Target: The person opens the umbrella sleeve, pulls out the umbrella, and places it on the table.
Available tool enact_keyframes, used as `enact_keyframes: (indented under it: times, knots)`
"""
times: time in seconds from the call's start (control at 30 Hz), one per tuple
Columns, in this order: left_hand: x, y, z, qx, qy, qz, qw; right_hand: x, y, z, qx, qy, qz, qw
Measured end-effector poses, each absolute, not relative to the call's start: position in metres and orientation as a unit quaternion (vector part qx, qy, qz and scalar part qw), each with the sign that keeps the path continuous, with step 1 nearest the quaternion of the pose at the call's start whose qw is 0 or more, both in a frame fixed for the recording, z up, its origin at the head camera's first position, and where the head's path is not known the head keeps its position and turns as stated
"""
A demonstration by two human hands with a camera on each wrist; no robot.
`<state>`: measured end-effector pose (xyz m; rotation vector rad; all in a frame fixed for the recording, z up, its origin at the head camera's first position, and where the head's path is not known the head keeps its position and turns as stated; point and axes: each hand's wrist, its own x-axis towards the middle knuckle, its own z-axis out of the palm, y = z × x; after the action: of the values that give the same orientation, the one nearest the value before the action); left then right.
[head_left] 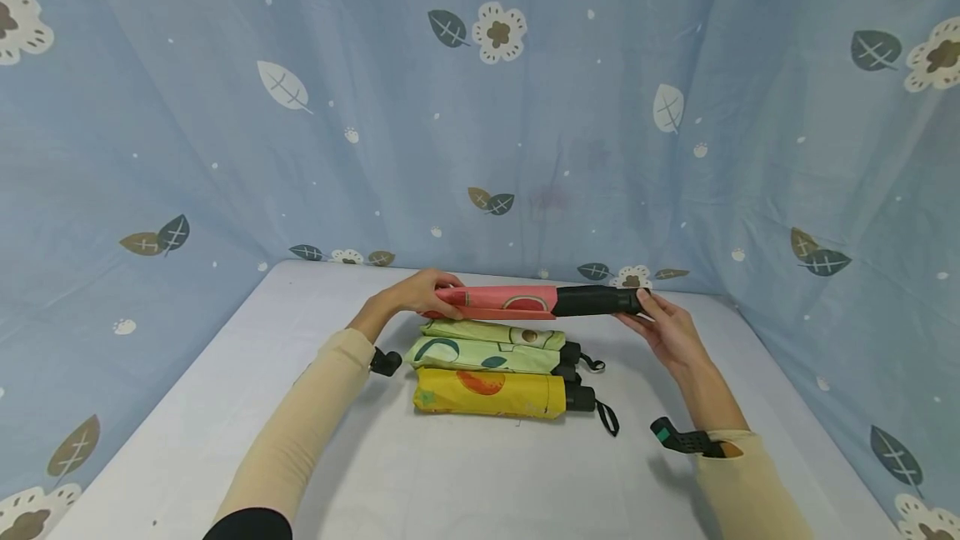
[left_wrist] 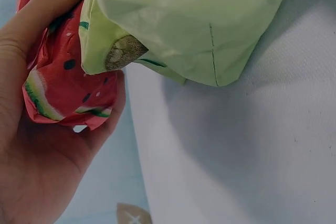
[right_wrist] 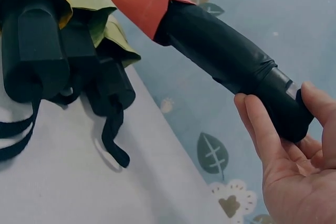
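Observation:
My left hand (head_left: 420, 294) grips one end of a red watermelon-print folded umbrella (head_left: 506, 300). In the left wrist view, thumb and fingers wrap round its crumpled red end (left_wrist: 73, 77). At the other end, my right hand (head_left: 667, 332) holds the black handle end (right_wrist: 286, 103) between thumb and fingers. A long black section shows beyond the red fabric. This umbrella is held level behind a row of folded umbrellas: a yellow one (head_left: 487, 392) in front, a pale green one (head_left: 480, 354) in the middle, and another green one (head_left: 517, 333) with an avocado print behind.
A white table (head_left: 465, 473) lies under everything. Blue curtain (head_left: 555, 107) with leaves and flowers hangs at the back and sides. Black wrist straps (right_wrist: 115, 137) dangle from the lying umbrellas' handles, which point right.

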<state>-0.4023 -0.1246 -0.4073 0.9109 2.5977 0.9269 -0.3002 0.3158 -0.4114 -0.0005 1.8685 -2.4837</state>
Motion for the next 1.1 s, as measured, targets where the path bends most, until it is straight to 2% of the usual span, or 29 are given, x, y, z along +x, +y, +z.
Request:
enact_keyframes:
  times: [1.1]
  knots:
    - [-0.405, -0.132, -0.415, 0.302, 0.888, 0.331, 0.106, -0.282, 0.355, -0.418, -0.019, 0.549, -0.835, -0.009]
